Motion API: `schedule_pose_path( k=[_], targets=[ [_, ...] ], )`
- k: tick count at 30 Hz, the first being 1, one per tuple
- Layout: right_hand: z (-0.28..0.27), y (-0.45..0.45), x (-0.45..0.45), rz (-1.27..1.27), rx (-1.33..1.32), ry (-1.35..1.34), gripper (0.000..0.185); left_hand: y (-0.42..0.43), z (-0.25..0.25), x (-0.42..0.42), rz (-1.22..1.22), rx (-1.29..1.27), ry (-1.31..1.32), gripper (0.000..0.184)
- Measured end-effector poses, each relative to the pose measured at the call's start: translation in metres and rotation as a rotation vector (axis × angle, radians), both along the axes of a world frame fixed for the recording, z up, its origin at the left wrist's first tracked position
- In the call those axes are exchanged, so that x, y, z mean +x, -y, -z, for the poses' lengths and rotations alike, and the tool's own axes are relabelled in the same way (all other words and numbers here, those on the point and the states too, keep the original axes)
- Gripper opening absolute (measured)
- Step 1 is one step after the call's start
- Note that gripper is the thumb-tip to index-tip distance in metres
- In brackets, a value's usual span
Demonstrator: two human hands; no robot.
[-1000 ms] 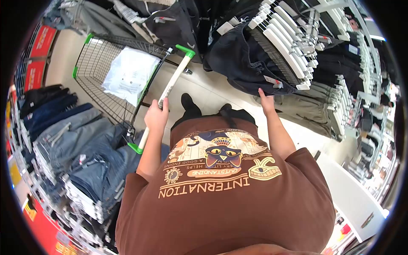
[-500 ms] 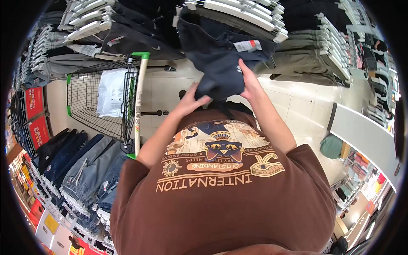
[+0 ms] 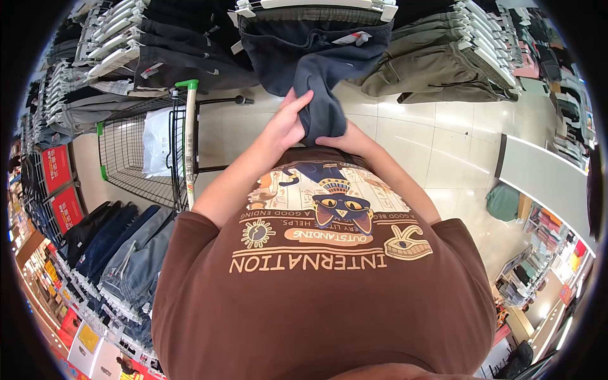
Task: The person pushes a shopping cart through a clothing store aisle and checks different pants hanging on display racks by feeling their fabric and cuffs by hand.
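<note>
Dark navy pants (image 3: 320, 82) hang from a white hanger (image 3: 316, 7) at the top middle, with a white and red tag (image 3: 352, 38) near the waistband. One leg is drawn toward my body. My left hand (image 3: 289, 121) is closed on the left edge of that leg, thumb lying over the fabric. Lower down, my right hand (image 3: 342, 137) grips the leg near its end, the fingers mostly hidden behind the cloth and the thumb showing at the bottom.
A shopping cart (image 3: 136, 142) holding a white plastic package (image 3: 156, 142) stands to the left. Olive pants (image 3: 421, 66) hang at the upper right and jeans (image 3: 130, 253) at the lower left. A grey-topped counter (image 3: 541, 180) is on the right.
My left hand has moved up and taken hold of the pant leg. My right hand has slid down to its lower end. The view has shifted, and the hanger now faces me more squarely.
</note>
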State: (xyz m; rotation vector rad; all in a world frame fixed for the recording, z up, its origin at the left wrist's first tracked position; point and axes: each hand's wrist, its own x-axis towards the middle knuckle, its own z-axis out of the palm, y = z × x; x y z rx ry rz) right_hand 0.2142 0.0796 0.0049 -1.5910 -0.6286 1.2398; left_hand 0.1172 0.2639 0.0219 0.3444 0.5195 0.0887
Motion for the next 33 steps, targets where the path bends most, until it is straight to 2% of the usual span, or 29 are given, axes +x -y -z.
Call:
schedule_pose_path(
  k=[1,2,5,6,7,8,10,12,13,14,15,16,17,18,19,20,21,22,24,27,29,30,33],
  targets=[
    [0.010,0.003,0.003,0.022,0.010,-0.040,0.089,-0.006,-0.004,0.009,-0.032,-0.019,0.034,0.033],
    [0.047,0.013,0.006,0.029,-0.138,-0.085,0.067,-0.011,-0.008,0.013,-0.063,-0.038,0.059,0.033],
    [0.056,0.026,0.028,-0.200,-0.188,0.099,0.045,-0.026,-0.015,0.023,-0.158,-0.051,0.105,0.035],
    [0.046,0.025,0.029,-0.123,-0.201,0.139,0.039,-0.030,-0.019,0.025,-0.191,-0.072,0.116,0.037],
    [0.035,0.019,0.030,0.039,-0.162,-0.015,0.041,-0.033,-0.020,0.027,-0.223,-0.094,0.126,0.039],
    [0.023,0.013,0.031,0.203,-0.125,-0.168,0.043,-0.035,-0.009,0.028,-0.117,-0.023,0.142,0.050],
    [-0.029,-0.016,0.025,0.577,0.037,-0.494,0.047,-0.018,0.017,0.021,0.080,0.087,0.005,0.058],
    [-0.042,-0.030,0.036,0.662,0.193,-0.595,0.049,0.004,-0.001,0.003,0.270,0.460,-0.067,0.066],
    [-0.045,-0.035,0.043,0.701,0.273,-0.645,0.051,0.002,0.007,0.002,0.454,0.594,-0.008,0.065],
    [-0.049,-0.038,0.048,0.713,0.241,-0.651,0.048,-0.005,0.020,0.000,0.637,0.727,0.053,0.064],
    [-0.049,-0.038,0.049,0.617,0.239,-0.554,0.049,-0.009,0.028,-0.001,0.821,0.858,0.115,0.064],
    [-0.048,-0.035,0.048,0.521,0.233,-0.456,0.049,-0.009,-0.001,0.004,0.663,0.705,0.038,0.056],
    [-0.047,-0.032,0.049,0.423,0.228,-0.358,0.050,-0.015,-0.011,0.011,0.508,0.428,0.028,0.053],
    [-0.035,-0.021,0.053,0.181,0.138,-0.066,0.047,-0.022,-0.017,0.015,0.350,0.153,0.016,0.050],
    [-0.041,-0.016,0.049,0.061,0.132,-0.054,0.046,-0.029,-0.018,0.020,0.188,-0.121,0.001,0.048],
    [-0.049,-0.011,0.042,-0.061,0.127,-0.041,0.045,-0.041,-0.015,0.024,0.161,-0.359,0.025,0.042],
    [-0.054,-0.008,0.037,-0.182,0.121,-0.030,0.045,-0.045,-0.010,0.029,0.118,-0.308,0.001,0.043],
    [-0.046,-0.006,0.035,-0.186,0.086,0.001,0.042,-0.047,-0.006,0.032,0.074,-0.257,-0.026,0.045],
    [-0.049,-0.010,0.028,0.041,0.143,-0.116,0.037,-0.047,0.002,0.034,0.018,-0.235,-0.098,0.045],
    [-0.064,-0.027,0.014,0.339,0.255,-0.187,0.030,-0.043,-0.026,0.026,0.153,-0.080,-0.188,0.042],
    [-0.070,-0.030,0.018,0.462,0.278,-0.277,0.028,-0.027,-0.033,0.023,0.032,0.300,-0.485,0.041],
    [-0.070,-0.032,0.017,0.548,0.188,-0.208,0.021,-0.021,-0.035,0.020,-0.029,0.490,-0.628,0.042],
    [-0.075,-0.029,0.024,0.361,0.035,-0.124,0.025,-0.015,-0.034,0.000,0.087,1.065,-0.147,0.051]
  ],
)
